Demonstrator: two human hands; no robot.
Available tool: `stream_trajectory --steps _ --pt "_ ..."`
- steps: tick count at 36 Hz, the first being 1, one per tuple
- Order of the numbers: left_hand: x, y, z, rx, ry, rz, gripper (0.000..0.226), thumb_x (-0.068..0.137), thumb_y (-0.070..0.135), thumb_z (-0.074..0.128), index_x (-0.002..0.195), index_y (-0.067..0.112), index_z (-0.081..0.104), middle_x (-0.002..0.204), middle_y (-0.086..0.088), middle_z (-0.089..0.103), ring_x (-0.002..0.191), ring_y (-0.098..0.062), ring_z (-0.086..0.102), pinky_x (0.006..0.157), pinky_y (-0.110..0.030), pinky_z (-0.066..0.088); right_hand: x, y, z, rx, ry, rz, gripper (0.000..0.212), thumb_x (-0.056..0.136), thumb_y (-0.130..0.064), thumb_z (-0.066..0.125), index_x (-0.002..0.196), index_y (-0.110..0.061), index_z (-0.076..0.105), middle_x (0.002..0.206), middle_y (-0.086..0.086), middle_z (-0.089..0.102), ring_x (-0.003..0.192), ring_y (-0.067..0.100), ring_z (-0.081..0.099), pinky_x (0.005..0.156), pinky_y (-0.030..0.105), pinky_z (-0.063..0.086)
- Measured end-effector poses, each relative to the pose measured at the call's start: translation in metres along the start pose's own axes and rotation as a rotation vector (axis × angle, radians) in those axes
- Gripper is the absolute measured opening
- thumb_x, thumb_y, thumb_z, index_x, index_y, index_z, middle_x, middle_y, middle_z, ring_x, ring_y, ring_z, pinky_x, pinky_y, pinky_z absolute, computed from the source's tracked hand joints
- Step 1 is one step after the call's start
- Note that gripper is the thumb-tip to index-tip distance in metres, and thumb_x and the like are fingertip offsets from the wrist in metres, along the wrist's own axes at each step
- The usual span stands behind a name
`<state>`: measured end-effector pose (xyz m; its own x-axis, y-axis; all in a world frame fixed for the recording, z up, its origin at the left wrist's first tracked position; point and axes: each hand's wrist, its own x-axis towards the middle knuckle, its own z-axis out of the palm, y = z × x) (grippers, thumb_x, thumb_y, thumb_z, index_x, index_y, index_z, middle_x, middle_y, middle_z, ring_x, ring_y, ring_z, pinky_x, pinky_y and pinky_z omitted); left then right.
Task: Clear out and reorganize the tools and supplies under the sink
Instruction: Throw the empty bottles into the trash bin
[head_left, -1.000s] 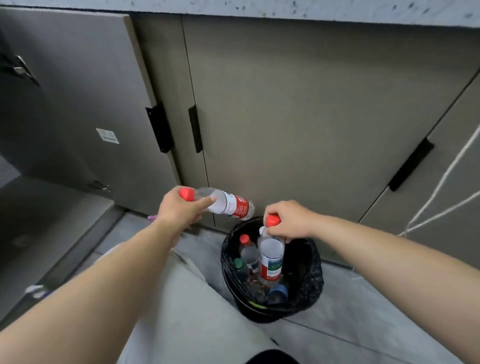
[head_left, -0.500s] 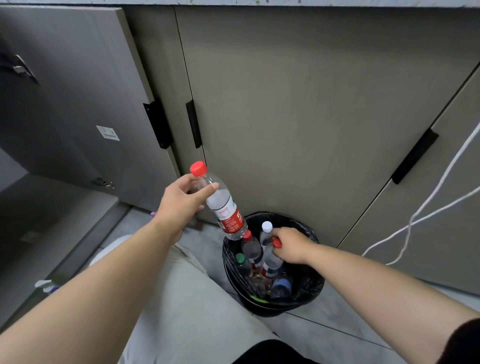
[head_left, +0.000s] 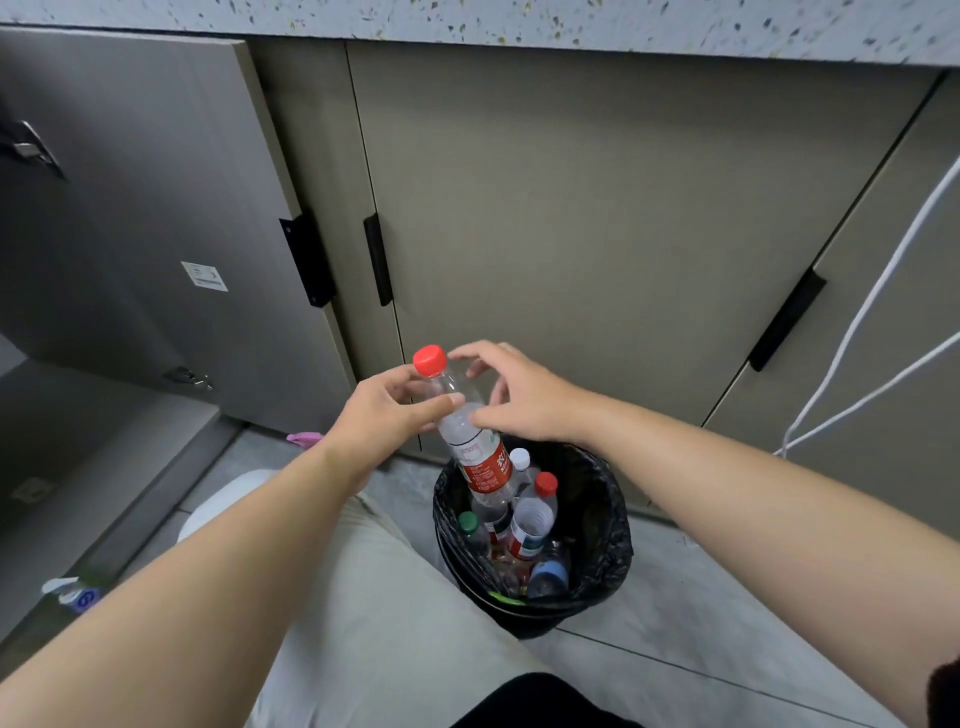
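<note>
My left hand (head_left: 387, 410) grips a clear plastic bottle (head_left: 465, 436) with a red cap and red label, held nearly upright above the bin. My right hand (head_left: 511, 395) is at the bottle's neck from the right, fingers spread and loosely curved around it, thumb touching its shoulder. Below stands a round bin with a black liner (head_left: 597, 509). Inside it are several bottles, among them one with a red cap (head_left: 535, 512), a white-capped one (head_left: 519, 460) and a green-capped one (head_left: 468, 522).
The left cabinet door (head_left: 145, 223) stands open over the dark cabinet floor (head_left: 78, 467). Closed doors with black handles (head_left: 571, 218) face me. A white cable (head_left: 857, 322) hangs at right. A pink object (head_left: 304, 437) and a small wipes pack (head_left: 75, 592) lie on the floor. My knee (head_left: 363, 597) is beside the bin.
My right hand let go of a red-capped bottle in the bin and rose to the bottle my left hand holds. That bottle turned from lying sideways to nearly upright.
</note>
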<state>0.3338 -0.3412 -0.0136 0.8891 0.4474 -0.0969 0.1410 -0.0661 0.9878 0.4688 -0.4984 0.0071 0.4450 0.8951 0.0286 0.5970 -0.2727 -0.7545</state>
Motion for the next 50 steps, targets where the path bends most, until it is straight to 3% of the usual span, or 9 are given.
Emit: stream_trajectory --steps 3,6,8,11,17,23,32,43,50 --pt "-0.002 0.0 0.004 0.023 -0.059 -0.004 0.04 0.081 0.02 0.086 0.119 0.021 0.072 0.108 -0.01 0.076 0.094 -0.017 0.076 0.068 -0.012 0.054 -0.001 -0.003 0.005 -0.115 -0.002 -0.05 0.068 0.078 -0.034 0.08 0.138 -0.032 0.048 0.118 -0.002 0.049 0.087 -0.003 0.055 0.079 0.015 0.043" --pt "-0.002 0.0 0.007 -0.007 -0.116 -0.044 0.048 0.08 0.02 0.087 0.123 0.016 0.065 0.105 -0.005 0.078 0.093 -0.017 0.077 0.074 -0.018 0.058 -0.007 0.004 0.008 -0.167 0.055 -0.044 0.062 0.075 -0.042 0.081 0.13 -0.031 0.054 0.111 -0.001 0.054 0.105 0.011 0.056 0.093 0.028 0.046" --pt "0.0 -0.003 0.008 -0.035 -0.178 -0.068 0.047 0.082 0.021 0.086 0.122 0.012 0.064 0.11 -0.007 0.078 0.102 -0.025 0.075 0.091 -0.034 0.06 -0.011 0.01 0.005 -0.169 0.054 -0.019 0.059 0.073 -0.044 0.082 0.124 -0.032 0.055 0.109 -0.001 0.056 0.105 0.013 0.056 0.094 0.033 0.048" --pt "0.004 -0.008 0.009 -0.036 -0.223 -0.109 0.038 0.084 0.03 0.084 0.115 0.014 0.07 0.11 -0.009 0.078 0.104 -0.028 0.075 0.097 -0.044 0.057 -0.02 0.02 -0.003 -0.245 0.001 0.006 0.056 0.07 -0.044 0.082 0.116 -0.03 0.054 0.107 -0.001 0.058 0.102 0.016 0.056 0.091 0.036 0.049" --pt "0.013 -0.013 0.01 0.106 -0.126 -0.142 0.023 0.09 0.036 0.077 0.107 0.02 0.075 0.109 -0.001 0.077 0.093 -0.014 0.077 0.09 -0.038 0.059 -0.049 0.046 -0.009 -0.371 -0.135 0.098 0.038 0.071 -0.034 0.079 0.099 -0.029 0.053 0.095 -0.004 0.061 0.085 0.018 0.055 0.079 0.038 0.049" --pt "0.011 -0.011 0.011 0.143 -0.126 -0.163 0.017 0.095 0.029 0.071 0.107 0.018 0.073 0.108 0.001 0.077 0.093 -0.012 0.076 0.089 -0.035 0.058 -0.071 0.071 0.001 -0.476 -0.243 0.226 0.035 0.074 -0.021 0.074 0.108 -0.026 0.069 0.101 0.002 0.063 0.092 0.022 0.06 0.084 0.037 0.052" --pt "0.008 -0.013 0.008 0.143 -0.102 -0.192 0.014 0.095 0.027 0.071 0.105 0.018 0.074 0.103 0.004 0.078 0.092 -0.012 0.076 0.098 -0.042 0.058 -0.069 0.076 -0.002 -0.513 -0.256 0.257 0.037 0.074 -0.02 0.075 0.11 -0.029 0.071 0.104 0.004 0.054 0.097 0.023 0.055 0.087 0.035 0.05" --pt "0.006 -0.011 0.008 0.153 -0.086 -0.187 0.014 0.095 0.028 0.07 0.105 0.018 0.073 0.105 0.002 0.078 0.091 -0.012 0.076 0.094 -0.039 0.058 -0.07 0.081 -0.001 -0.515 -0.315 0.268 0.028 0.072 -0.024 0.076 0.097 -0.036 0.071 0.095 -0.006 0.045 0.093 0.021 0.055 0.083 0.034 0.052" --pt "0.004 -0.008 0.008 0.149 -0.072 -0.183 0.013 0.095 0.025 0.069 0.105 0.018 0.073 0.104 0.002 0.078 0.092 -0.013 0.076 0.091 -0.038 0.058 -0.078 0.091 0.028 -0.498 -0.39 0.298 0.038 0.073 -0.028 0.077 0.11 -0.031 0.071 0.102 -0.002 0.052 0.093 0.019 0.055 0.075 0.028 0.048"
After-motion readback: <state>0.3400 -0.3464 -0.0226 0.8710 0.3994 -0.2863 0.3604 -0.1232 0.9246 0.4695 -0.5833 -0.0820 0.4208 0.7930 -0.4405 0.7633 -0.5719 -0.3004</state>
